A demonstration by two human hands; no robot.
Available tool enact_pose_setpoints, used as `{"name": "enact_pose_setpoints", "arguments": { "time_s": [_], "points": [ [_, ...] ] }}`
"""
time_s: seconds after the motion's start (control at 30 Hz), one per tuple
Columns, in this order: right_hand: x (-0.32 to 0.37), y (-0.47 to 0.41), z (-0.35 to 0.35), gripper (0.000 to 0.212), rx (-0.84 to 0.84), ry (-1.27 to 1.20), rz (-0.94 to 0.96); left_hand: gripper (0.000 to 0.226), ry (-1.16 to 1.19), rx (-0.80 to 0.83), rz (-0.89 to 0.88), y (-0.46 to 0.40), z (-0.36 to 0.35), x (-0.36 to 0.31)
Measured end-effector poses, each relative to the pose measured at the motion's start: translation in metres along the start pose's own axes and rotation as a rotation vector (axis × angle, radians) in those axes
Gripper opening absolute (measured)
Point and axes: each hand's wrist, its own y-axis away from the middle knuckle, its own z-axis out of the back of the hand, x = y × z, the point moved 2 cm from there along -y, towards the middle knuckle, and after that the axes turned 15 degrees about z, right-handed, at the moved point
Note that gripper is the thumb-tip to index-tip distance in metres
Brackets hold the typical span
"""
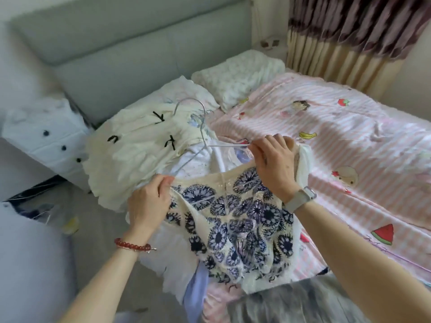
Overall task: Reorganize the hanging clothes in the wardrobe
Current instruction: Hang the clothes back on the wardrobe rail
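1. Left hand (149,203), red bead bracelet (133,245) at wrist: fingers curled, pinching left end of white wire hanger (200,127) together with top edge of blue-floral cream garment (235,220).
2. Right hand (272,164), grey watch (300,198) at wrist: fingers curled around hanger's right arm and garment's right edge.
3. Floral garment lies on bed (349,145), at its near edge, atop other clothes.
4. Cream ruffled garment with black bows (137,148) lies left of hanger, touching it.
5. White pillow (235,75) at bed's head; striped curtain (349,40) beyond.
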Motion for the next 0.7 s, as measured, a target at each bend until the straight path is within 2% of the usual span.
{"name": "enact_pose_setpoints", "arguments": {
  "time_s": [0.17, 0.3, 0.4, 0.53, 0.7],
  "points": [
    [0.099, -0.063, -0.014, 0.025, 0.042, -0.185, 0.123, 0.018, -0.009, -0.196, 0.084, 0.017, 0.108, 0.046],
    [0.193, -0.096, -0.022, 0.033, 0.078, -0.414, 0.333, 0.018, -0.06, -0.36, 0.188, 0.054, 0.207, 0.104],
    [0.258, -0.098, -0.03, 0.033, 0.099, -0.466, 0.48, 0.019, -0.09, -0.47, 0.327, 0.099, 0.27, 0.154],
    [0.344, -0.083, -0.045, 0.031, 0.177, -0.51, 0.689, 0.021, -0.123, -0.565, 0.522, 0.172, 0.322, 0.211],
    [0.443, -0.047, -0.055, 0.017, 0.099, -0.502, 0.811, 0.014, -0.192, -0.72, 0.638, 0.264, 0.362, 0.252]
  ]
}}
